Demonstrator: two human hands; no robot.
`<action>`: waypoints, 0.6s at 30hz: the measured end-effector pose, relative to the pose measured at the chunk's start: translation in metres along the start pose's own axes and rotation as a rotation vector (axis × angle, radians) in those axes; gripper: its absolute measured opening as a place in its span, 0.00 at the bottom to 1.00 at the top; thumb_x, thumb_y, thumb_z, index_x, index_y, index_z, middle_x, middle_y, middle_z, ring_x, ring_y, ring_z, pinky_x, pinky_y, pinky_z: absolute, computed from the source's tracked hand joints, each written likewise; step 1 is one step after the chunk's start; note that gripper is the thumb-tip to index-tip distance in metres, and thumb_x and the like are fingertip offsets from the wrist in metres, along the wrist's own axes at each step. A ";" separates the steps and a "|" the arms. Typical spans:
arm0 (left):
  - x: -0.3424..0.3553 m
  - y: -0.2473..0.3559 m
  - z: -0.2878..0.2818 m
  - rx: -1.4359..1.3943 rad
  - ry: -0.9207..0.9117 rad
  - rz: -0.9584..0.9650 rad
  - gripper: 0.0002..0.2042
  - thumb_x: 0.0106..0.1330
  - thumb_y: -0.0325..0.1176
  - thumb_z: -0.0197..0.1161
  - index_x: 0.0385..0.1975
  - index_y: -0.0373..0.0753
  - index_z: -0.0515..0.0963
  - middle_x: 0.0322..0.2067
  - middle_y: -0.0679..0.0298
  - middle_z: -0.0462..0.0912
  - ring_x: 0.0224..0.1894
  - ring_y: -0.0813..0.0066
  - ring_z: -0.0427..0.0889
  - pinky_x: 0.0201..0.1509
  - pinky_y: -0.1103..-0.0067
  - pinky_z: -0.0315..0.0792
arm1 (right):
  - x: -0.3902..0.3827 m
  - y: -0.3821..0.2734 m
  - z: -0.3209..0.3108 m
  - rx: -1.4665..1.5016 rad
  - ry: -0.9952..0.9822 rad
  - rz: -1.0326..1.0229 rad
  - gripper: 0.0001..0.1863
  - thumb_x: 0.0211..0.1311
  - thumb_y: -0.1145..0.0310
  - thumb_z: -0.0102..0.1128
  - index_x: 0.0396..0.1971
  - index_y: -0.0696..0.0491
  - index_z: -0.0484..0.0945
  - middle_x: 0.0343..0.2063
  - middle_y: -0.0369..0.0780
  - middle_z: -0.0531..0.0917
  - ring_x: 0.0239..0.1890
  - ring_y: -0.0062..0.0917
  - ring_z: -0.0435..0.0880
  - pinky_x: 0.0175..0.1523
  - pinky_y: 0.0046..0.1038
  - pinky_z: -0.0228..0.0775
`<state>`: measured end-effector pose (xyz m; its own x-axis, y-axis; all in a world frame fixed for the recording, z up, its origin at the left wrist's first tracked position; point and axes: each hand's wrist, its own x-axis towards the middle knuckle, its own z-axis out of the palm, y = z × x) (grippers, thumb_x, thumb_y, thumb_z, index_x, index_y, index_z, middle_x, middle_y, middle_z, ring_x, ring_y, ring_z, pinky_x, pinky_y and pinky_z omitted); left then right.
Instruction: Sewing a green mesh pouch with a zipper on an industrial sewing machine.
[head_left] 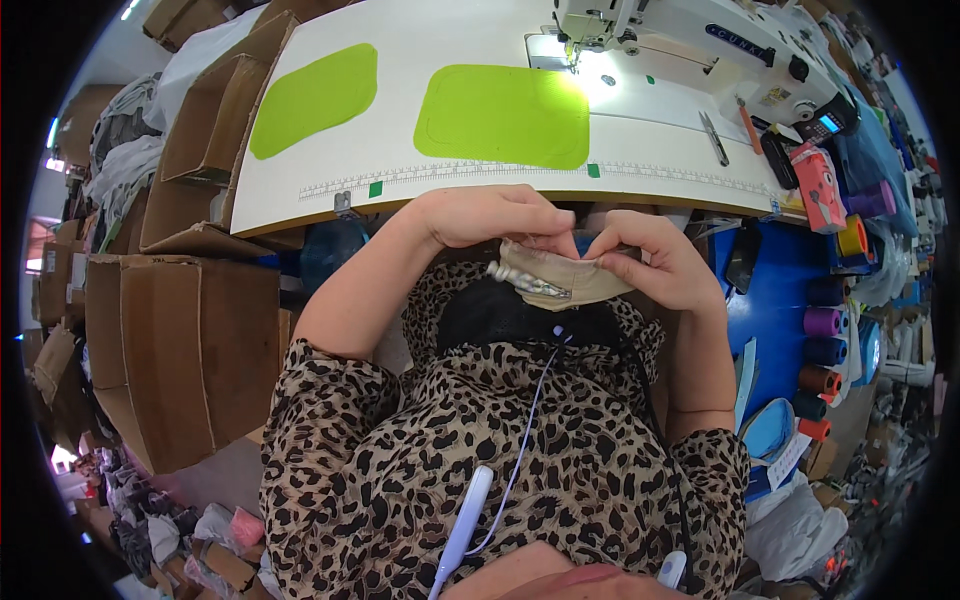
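Observation:
Below the table's front edge, my left hand [505,215] and my right hand [640,255] both grip a beige fabric piece [555,280] close to my body. The fingers of my left hand curl over its top, partly hidden, and my right thumb and fingers pinch its right part. A pale, shiny, ridged item [515,278] lies along the front of the fabric; I cannot make out what it is. On the white table [340,130] beyond my hands lie two flat lime-green rounded rectangles [500,115], one left and one right.
A sewing machine [640,35] stands at the back right. Tweezers [712,135], small devices and a pink box [815,190] lie at the table's right. Several thread spools [822,320] sit on a blue surface [755,320] to my right. Cardboard boxes [180,350] crowd my left.

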<state>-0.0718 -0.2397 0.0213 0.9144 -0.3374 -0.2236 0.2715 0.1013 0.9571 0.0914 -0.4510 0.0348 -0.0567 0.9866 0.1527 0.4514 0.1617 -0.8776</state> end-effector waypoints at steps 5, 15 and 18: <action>0.001 0.009 0.030 0.323 0.204 0.007 0.07 0.64 0.27 0.69 0.37 0.32 0.81 0.32 0.70 0.81 0.36 0.86 0.74 0.38 0.86 0.70 | -0.002 0.008 0.010 -0.024 0.140 -0.025 0.07 0.60 0.79 0.59 0.38 0.58 0.79 0.27 0.35 0.77 0.31 0.18 0.75 0.37 0.22 0.66; -0.003 -0.014 0.040 0.365 0.466 0.147 0.10 0.59 0.28 0.71 0.38 0.32 0.80 0.30 0.65 0.82 0.33 0.81 0.77 0.40 0.81 0.73 | 0.000 0.008 0.028 0.021 0.127 0.114 0.14 0.59 0.82 0.61 0.46 0.57 0.78 0.33 0.34 0.76 0.36 0.15 0.72 0.41 0.19 0.65; -0.004 -0.014 0.041 0.369 0.437 0.164 0.10 0.59 0.29 0.72 0.36 0.32 0.80 0.28 0.67 0.81 0.32 0.84 0.76 0.37 0.82 0.72 | 0.002 0.015 0.037 0.008 0.241 -0.072 0.16 0.60 0.79 0.63 0.49 0.56 0.77 0.28 0.33 0.77 0.30 0.14 0.73 0.35 0.18 0.65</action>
<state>-0.0914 -0.2781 0.0167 0.9957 0.0797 -0.0472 0.0650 -0.2391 0.9688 0.0647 -0.4463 0.0049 0.1262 0.9398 0.3177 0.4463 0.2322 -0.8642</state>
